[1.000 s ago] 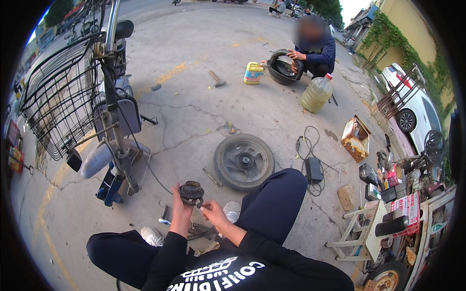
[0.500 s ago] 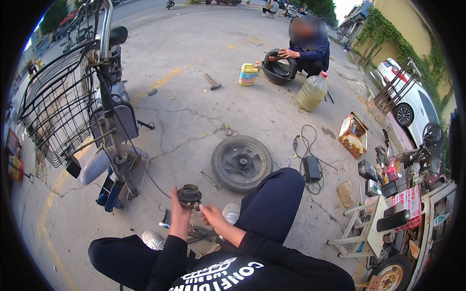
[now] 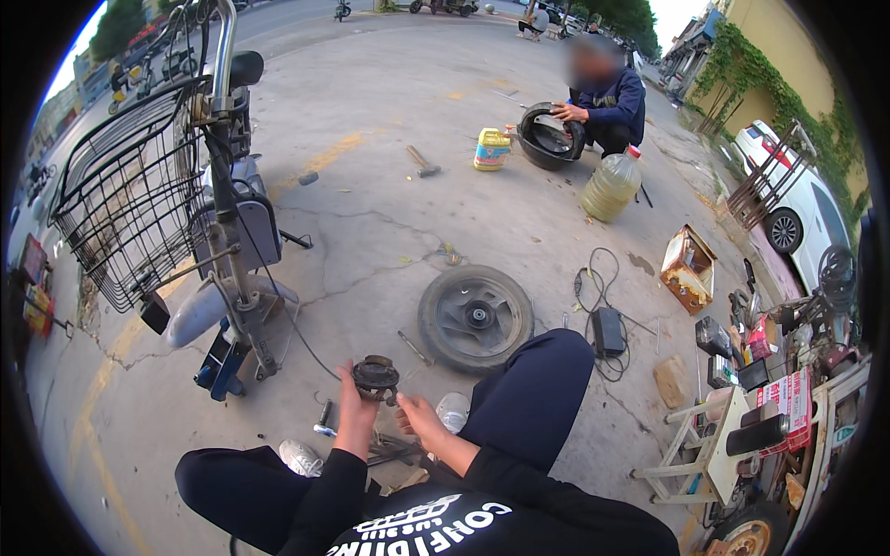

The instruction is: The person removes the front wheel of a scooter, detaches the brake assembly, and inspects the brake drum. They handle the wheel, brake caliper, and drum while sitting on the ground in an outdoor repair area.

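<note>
A dark, round drum brake assembly (image 3: 375, 372) is held up over the ground between my knees, with my left hand (image 3: 352, 412) closed around its left side and underside. A black cable (image 3: 295, 320) curves from the electric scooter (image 3: 243, 278) to the brake. Fingers pinched, my right hand (image 3: 423, 423) grips the small lever arm at the brake's lower right edge; the exact contact point is too small to make out. Just beyond lies a wheel with its tyre (image 3: 476, 318), flat on the concrete. A long thin metal tool (image 3: 415, 347) rests left of the wheel.
Left stands the scooter's wire basket (image 3: 134, 199). A hammer (image 3: 423, 162), yellow jug (image 3: 492, 149) and large plastic bottle (image 3: 612, 185) are farther off, near a crouching person (image 3: 612, 102) handling a tyre (image 3: 551, 137). Right are a charger (image 3: 608, 332), stool (image 3: 709, 445) and cluttered tools.
My view has shifted slightly, moving the scene a little to the right and down. Both hands keep their hold on the brake. The crouching person's hands have moved on the tyre, which is tilted differently.
</note>
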`<state>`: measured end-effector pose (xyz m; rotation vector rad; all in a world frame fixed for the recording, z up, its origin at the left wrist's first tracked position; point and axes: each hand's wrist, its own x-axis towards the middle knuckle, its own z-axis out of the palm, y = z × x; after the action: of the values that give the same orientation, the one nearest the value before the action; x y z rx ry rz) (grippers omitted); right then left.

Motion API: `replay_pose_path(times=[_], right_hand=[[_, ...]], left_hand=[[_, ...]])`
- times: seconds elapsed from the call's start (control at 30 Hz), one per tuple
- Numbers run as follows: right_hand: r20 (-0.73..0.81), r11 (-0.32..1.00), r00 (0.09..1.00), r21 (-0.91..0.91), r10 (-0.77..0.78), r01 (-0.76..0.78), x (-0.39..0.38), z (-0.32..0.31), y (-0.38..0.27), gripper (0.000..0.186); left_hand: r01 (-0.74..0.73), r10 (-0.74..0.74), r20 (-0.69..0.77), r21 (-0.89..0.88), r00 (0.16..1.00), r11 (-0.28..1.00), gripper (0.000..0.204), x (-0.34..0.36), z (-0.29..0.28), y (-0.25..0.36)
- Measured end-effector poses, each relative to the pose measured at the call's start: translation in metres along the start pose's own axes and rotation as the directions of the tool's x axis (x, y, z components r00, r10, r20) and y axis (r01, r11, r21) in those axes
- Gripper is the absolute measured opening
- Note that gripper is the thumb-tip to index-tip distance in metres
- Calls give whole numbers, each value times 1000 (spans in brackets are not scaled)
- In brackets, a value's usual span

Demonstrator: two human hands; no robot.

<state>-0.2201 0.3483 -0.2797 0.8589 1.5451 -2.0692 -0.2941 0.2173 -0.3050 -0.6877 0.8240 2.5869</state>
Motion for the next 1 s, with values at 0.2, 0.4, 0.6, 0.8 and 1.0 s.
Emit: replay_pose_path(times=[0.2,0.4,0.6,0.8,1.0], right_hand=[[37,999,998,10,-50,49,6,-6,4,25],[6,968,972,-88,-237,236,-3,2,0,32],[34,996,999,-82,-19,22,7,-8,1,32],[31,958,958,-22,-286,287,5,-2,5,28],[62,992,998,123,2,-9,-2,-6,-7,24]], left_hand=[[-9,8,43,23,999,1000,76,6,-1,-3],[-19,19,28,-2,999,1000,72,-2,6,2],[-8,8,-32,6,999,1000,67,0,6,-2],[-25,26,11,-75,1000,997,66,1,0,-1],[-8,9,23,-53,1000,999,74,3,-1,-7]])
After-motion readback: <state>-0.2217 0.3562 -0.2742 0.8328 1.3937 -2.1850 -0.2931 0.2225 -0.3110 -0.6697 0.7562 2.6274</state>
